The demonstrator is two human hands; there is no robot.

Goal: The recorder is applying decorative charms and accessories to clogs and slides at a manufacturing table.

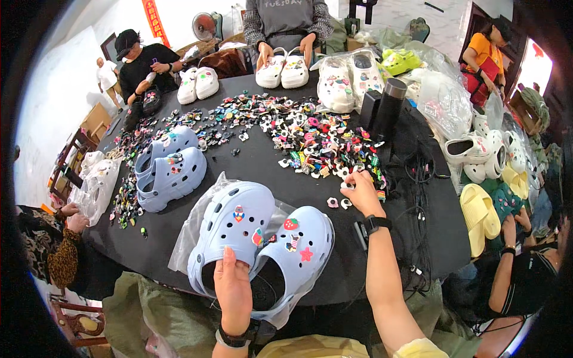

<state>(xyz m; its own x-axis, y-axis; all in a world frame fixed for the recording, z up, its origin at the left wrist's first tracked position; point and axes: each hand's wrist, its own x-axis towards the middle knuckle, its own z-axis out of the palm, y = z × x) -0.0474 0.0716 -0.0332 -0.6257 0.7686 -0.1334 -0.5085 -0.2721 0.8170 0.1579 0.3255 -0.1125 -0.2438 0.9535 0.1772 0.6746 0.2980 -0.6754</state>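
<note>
Clogs (pixel 236 200) in pale blue lie near on the tabletop (pixel 271 160), the left grip (pixel 234 292) holding one by its opening. The right grip (pixel 363 194) seems pinched on a white charm (pixel 346 186); a light edge hold should help.

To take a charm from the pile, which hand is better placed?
Probably the right hand: though it seems to pinch a small white piece, it is beside the charm pile, while the left hand touches a pale-blue clog.

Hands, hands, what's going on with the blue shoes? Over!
Left hand on light-blue clog. Right hand at charm pile, grip unclear. Crinkly plastic bag under clog.
</note>
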